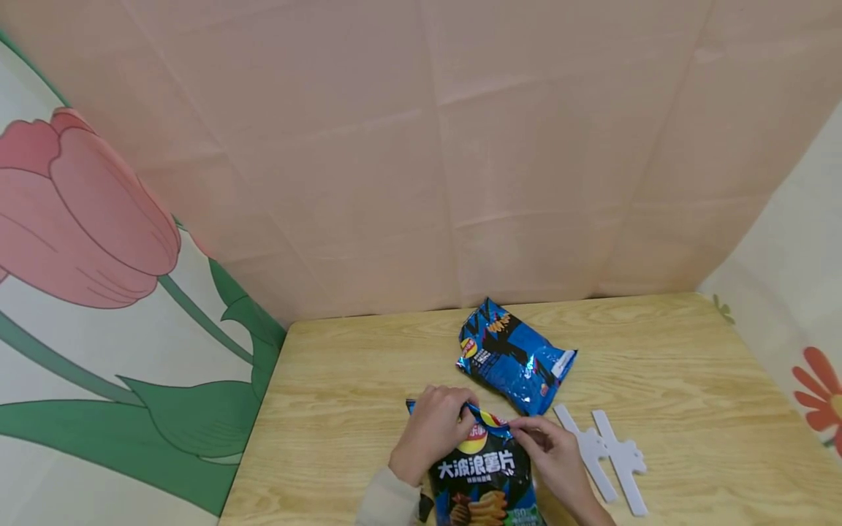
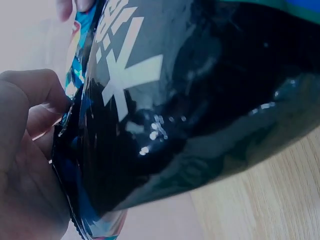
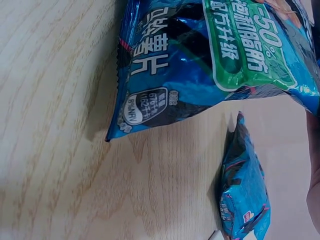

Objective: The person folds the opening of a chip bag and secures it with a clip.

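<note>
A blue and black bag of potato chips is held up in front of me, its printed face towards the head camera. Its top edge looks folded over. My left hand grips the left part of that edge, the thumb on the front; the left wrist view shows the curled fingers against the crimped seam. With thumb and forefinger my right hand pinches the edge's right end. The right wrist view shows the bag's lower end close to the wooden table.
A second blue chip bag lies on the table behind the held one. To the right lie two long white strips, a nearer piece and another piece, each with a knobbly shape midway. A pink cloth backdrop hangs behind.
</note>
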